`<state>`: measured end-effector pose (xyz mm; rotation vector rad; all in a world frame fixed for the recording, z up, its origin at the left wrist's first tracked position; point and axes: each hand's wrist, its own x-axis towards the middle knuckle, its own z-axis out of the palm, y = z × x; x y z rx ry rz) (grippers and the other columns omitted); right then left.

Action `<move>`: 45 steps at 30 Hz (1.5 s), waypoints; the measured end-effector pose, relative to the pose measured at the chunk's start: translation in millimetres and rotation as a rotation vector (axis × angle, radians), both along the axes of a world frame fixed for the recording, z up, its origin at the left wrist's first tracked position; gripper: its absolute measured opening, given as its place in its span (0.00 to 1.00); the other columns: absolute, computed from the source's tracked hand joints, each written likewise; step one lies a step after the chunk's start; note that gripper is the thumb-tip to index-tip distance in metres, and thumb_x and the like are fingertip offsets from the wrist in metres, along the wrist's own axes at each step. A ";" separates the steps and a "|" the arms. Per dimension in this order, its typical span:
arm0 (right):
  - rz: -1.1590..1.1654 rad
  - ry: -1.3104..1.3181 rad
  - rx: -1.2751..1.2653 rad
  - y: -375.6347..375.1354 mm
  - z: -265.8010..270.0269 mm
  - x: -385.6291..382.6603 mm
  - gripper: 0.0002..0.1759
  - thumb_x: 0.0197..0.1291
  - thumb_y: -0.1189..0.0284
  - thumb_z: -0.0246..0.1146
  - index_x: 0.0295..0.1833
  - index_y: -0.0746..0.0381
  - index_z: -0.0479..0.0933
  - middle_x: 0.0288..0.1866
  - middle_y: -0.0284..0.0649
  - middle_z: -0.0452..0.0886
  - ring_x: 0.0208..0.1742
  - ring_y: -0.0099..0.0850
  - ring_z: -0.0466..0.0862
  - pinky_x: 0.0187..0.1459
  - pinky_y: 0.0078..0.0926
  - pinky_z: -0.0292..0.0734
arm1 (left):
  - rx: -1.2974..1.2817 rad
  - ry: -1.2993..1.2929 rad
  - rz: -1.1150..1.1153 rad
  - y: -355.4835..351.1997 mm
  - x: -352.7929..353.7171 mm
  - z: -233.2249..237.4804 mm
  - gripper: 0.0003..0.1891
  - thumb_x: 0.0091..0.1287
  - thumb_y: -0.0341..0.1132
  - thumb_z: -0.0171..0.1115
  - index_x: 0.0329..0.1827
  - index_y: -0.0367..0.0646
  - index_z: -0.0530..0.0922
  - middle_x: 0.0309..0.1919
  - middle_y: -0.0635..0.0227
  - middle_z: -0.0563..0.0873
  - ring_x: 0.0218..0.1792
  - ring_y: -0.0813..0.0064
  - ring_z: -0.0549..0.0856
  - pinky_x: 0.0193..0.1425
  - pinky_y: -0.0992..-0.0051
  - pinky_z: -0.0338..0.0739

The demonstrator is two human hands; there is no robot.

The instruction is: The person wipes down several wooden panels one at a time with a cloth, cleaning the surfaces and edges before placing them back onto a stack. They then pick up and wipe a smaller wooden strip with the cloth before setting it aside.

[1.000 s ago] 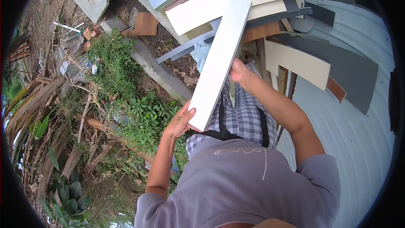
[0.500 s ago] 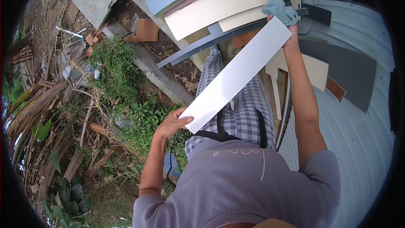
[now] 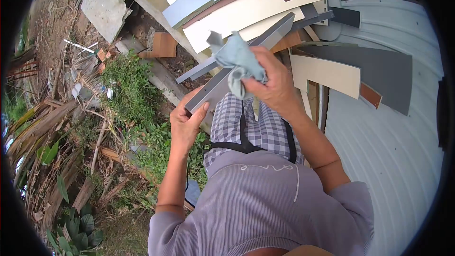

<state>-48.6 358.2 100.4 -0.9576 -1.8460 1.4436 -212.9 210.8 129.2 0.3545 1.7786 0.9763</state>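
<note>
A long narrow board (image 3: 212, 96), its grey edge turned up, is held at its near end by my left hand (image 3: 186, 119), thumb on one side and fingers on the other. The board slants up and right, and its far end is above my right hand. My right hand (image 3: 274, 81) pinches a crumpled light-blue cloth (image 3: 240, 59) over the middle of the board. The cloth covers part of the board, so whether it touches the surface I cannot tell.
Cream, grey and brown panels (image 3: 232, 18) lie stacked ahead. More boards (image 3: 327, 72) rest at the right beside corrugated sheeting (image 3: 379, 156). At the left are green plants (image 3: 124, 83), dry branches and a broken slab (image 3: 105, 7).
The board has turned from its broad white face onto its edge. My right hand has left the far end and moved down and left with the cloth.
</note>
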 end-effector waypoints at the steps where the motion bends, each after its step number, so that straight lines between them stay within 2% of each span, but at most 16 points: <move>1: 0.126 0.091 0.352 -16.8 1.0 -21.0 0.22 0.39 0.76 0.69 0.45 0.58 0.75 0.43 0.37 0.75 0.40 0.32 0.77 0.41 0.28 0.74 | 0.050 0.042 -0.073 -2.5 -3.1 1.0 0.17 0.59 0.31 0.65 0.50 0.35 0.77 0.42 0.72 0.82 0.41 0.83 0.78 0.49 0.80 0.71; 6: 0.038 -0.086 0.445 -3.9 -24.3 -13.7 0.23 0.36 0.81 0.68 0.44 0.58 0.75 0.42 0.37 0.75 0.42 0.37 0.76 0.42 0.30 0.73 | 0.187 0.159 -0.074 14.3 0.9 26.7 0.19 0.59 0.32 0.65 0.53 0.35 0.75 0.49 0.62 0.81 0.50 0.76 0.78 0.56 0.76 0.70; 10: -0.297 -0.405 0.401 41.9 -126.0 64.5 0.18 0.45 0.79 0.62 0.46 0.60 0.75 0.43 0.42 0.76 0.45 0.42 0.75 0.46 0.36 0.71 | 0.184 0.161 -0.025 6.7 -18.6 46.7 0.21 0.58 0.34 0.66 0.53 0.35 0.75 0.51 0.58 0.80 0.52 0.71 0.78 0.59 0.71 0.69; 13: -0.603 -0.729 0.280 60.5 -222.1 169.5 0.16 0.54 0.69 0.57 0.49 0.62 0.74 0.44 0.48 0.77 0.46 0.49 0.76 0.48 0.41 0.70 | 0.260 0.135 0.042 2.7 -37.4 54.2 0.21 0.57 0.36 0.67 0.52 0.36 0.75 0.51 0.57 0.81 0.51 0.69 0.79 0.59 0.69 0.70; 14: -0.681 -0.840 0.037 57.5 -236.9 202.0 0.19 0.55 0.64 0.57 0.50 0.62 0.74 0.44 0.50 0.78 0.45 0.50 0.77 0.49 0.42 0.70 | 0.303 0.077 0.099 5.7 -42.1 55.7 0.22 0.57 0.36 0.67 0.52 0.36 0.75 0.50 0.57 0.81 0.51 0.69 0.79 0.59 0.68 0.70; 17: -0.925 -0.616 -0.261 20.6 -281.4 274.7 0.27 0.54 0.61 0.57 0.53 0.70 0.71 0.50 0.57 0.77 0.53 0.49 0.76 0.54 0.37 0.68 | 0.342 0.000 0.222 23.3 -56.5 28.1 0.21 0.61 0.40 0.63 0.53 0.36 0.74 0.47 0.60 0.81 0.47 0.73 0.79 0.55 0.71 0.72; 20: -0.946 -0.626 -0.320 -31.0 -279.4 293.0 0.29 0.53 0.61 0.57 0.55 0.72 0.70 0.51 0.57 0.77 0.53 0.49 0.76 0.55 0.35 0.68 | 0.406 -0.187 0.387 56.7 -72.3 -33.4 0.21 0.65 0.45 0.59 0.52 0.37 0.73 0.44 0.66 0.80 0.44 0.77 0.79 0.53 0.74 0.73; 26: -0.963 -0.613 -0.384 -119.6 -262.8 288.8 0.27 0.55 0.64 0.57 0.55 0.74 0.69 0.51 0.57 0.77 0.53 0.47 0.76 0.55 0.36 0.67 | 0.511 -0.364 0.431 139.2 -111.8 -168.5 0.23 0.65 0.46 0.59 0.54 0.38 0.71 0.45 0.65 0.79 0.47 0.74 0.78 0.55 0.68 0.74; 28: -0.933 -0.633 -0.377 -138.0 -258.3 283.7 0.21 0.58 0.65 0.56 0.52 0.69 0.72 0.44 0.45 0.79 0.44 0.32 0.77 0.49 0.26 0.69 | 0.529 -0.418 0.434 164.4 -121.4 -205.0 0.23 0.65 0.46 0.59 0.55 0.38 0.69 0.45 0.64 0.79 0.48 0.72 0.78 0.55 0.66 0.75; 30: -0.905 -0.609 -0.424 -135.7 -220.9 258.5 0.21 0.58 0.66 0.56 0.51 0.70 0.72 0.44 0.45 0.79 0.44 0.32 0.77 0.48 0.26 0.69 | 0.532 -0.433 0.410 184.4 -132.0 -238.7 0.24 0.66 0.47 0.57 0.56 0.38 0.67 0.48 0.61 0.77 0.47 0.67 0.78 0.52 0.60 0.76; 33: -0.870 -0.586 -0.489 -127.9 -193.7 229.7 0.20 0.57 0.66 0.56 0.50 0.70 0.73 0.42 0.45 0.79 0.43 0.32 0.77 0.48 0.26 0.69 | 0.239 -0.508 0.284 205.0 -138.9 -242.4 0.25 0.67 0.47 0.54 0.58 0.37 0.65 0.52 0.57 0.73 0.48 0.60 0.77 0.51 0.53 0.76; 36: -0.842 -0.595 -0.487 -122.1 -195.1 217.7 0.19 0.58 0.66 0.56 0.49 0.70 0.73 0.41 0.44 0.80 0.42 0.32 0.77 0.47 0.26 0.70 | -0.027 -0.415 0.360 220.0 -153.3 -250.9 0.25 0.68 0.47 0.52 0.59 0.36 0.62 0.54 0.54 0.71 0.51 0.54 0.75 0.50 0.46 0.73; 37: -0.821 -0.591 -0.474 -119.3 -197.7 213.3 0.19 0.58 0.66 0.56 0.49 0.70 0.73 0.40 0.44 0.80 0.41 0.32 0.77 0.47 0.26 0.70 | -0.038 -0.386 0.541 225.8 -155.0 -255.2 0.28 0.68 0.46 0.52 0.62 0.32 0.60 0.56 0.53 0.70 0.54 0.52 0.73 0.52 0.42 0.70; 40: -0.766 -0.717 -0.416 -110.4 -205.2 200.8 0.17 0.58 0.67 0.57 0.48 0.68 0.73 0.40 0.46 0.80 0.41 0.33 0.78 0.46 0.28 0.70 | -0.081 -0.238 0.511 235.0 -169.7 -258.0 0.31 0.67 0.45 0.53 0.63 0.26 0.59 0.60 0.49 0.67 0.60 0.51 0.69 0.57 0.46 0.67; 41: -0.763 -0.720 -0.420 -107.4 -208.0 196.3 0.17 0.58 0.67 0.57 0.48 0.68 0.73 0.40 0.46 0.80 0.41 0.33 0.78 0.46 0.28 0.70 | -0.044 -0.228 0.485 234.3 -170.0 -258.9 0.33 0.66 0.48 0.54 0.66 0.34 0.57 0.57 0.51 0.68 0.56 0.54 0.68 0.60 0.44 0.61; 45: -0.763 -0.561 -0.461 -94.8 -201.0 169.9 0.16 0.58 0.67 0.57 0.47 0.68 0.73 0.38 0.45 0.80 0.39 0.32 0.78 0.44 0.28 0.70 | -0.092 -0.051 0.415 235.2 -164.4 -244.6 0.31 0.65 0.47 0.54 0.64 0.33 0.60 0.57 0.52 0.67 0.52 0.55 0.68 0.59 0.44 0.61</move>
